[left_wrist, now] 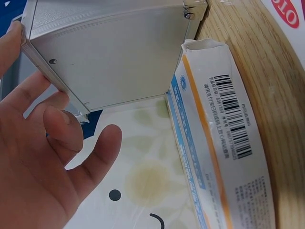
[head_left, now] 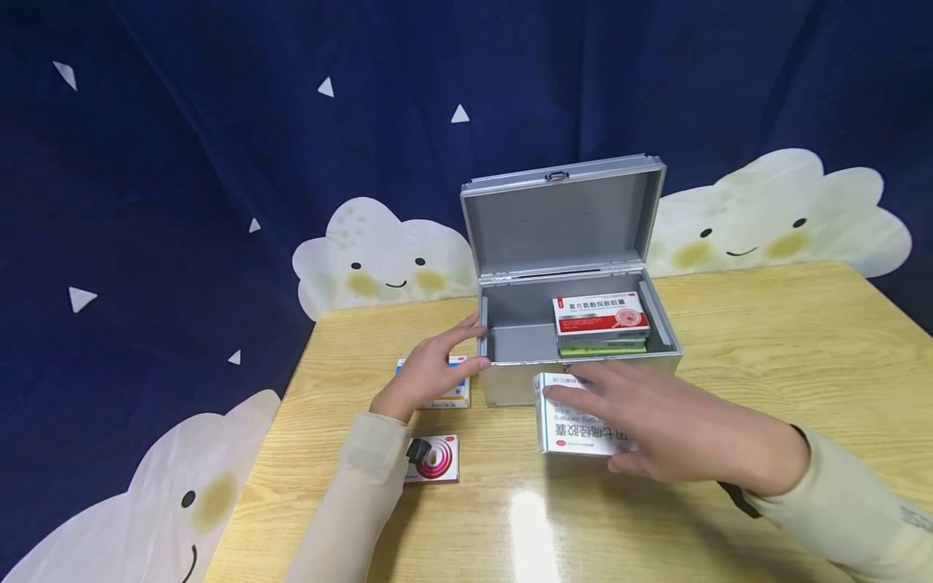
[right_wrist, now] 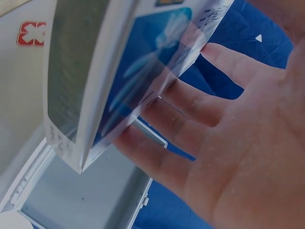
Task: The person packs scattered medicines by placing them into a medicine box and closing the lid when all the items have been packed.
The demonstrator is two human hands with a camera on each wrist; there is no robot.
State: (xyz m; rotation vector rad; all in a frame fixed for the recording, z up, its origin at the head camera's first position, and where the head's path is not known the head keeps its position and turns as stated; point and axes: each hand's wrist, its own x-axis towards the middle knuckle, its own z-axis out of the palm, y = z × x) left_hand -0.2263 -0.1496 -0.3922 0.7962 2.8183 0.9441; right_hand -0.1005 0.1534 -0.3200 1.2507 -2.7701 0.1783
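Observation:
My right hand [head_left: 678, 425] grips a white medicine box [head_left: 564, 436] with dark print, just in front of a silver metal case [head_left: 510, 386]. In the right wrist view, a blue picture panel shows on this medicine box [right_wrist: 143, 62], with fingers and thumb along its edges. The case stands with its lid [head_left: 557, 231] raised. At the left side of the case, my left hand [head_left: 430, 368] touches the rim with relaxed fingers. Inside on the right, a red-and-white medicine box [head_left: 601, 314] lies on top of a green-edged box [head_left: 603, 352].
A blue, white and orange medicine box [left_wrist: 214, 133] lies on the table beside the case, partly behind the left hand in the head view. Nearer me is a box with pink rings [head_left: 440, 460]. Behind the wooden table [head_left: 765, 356] hangs a dark blue curtain [head_left: 408, 48].

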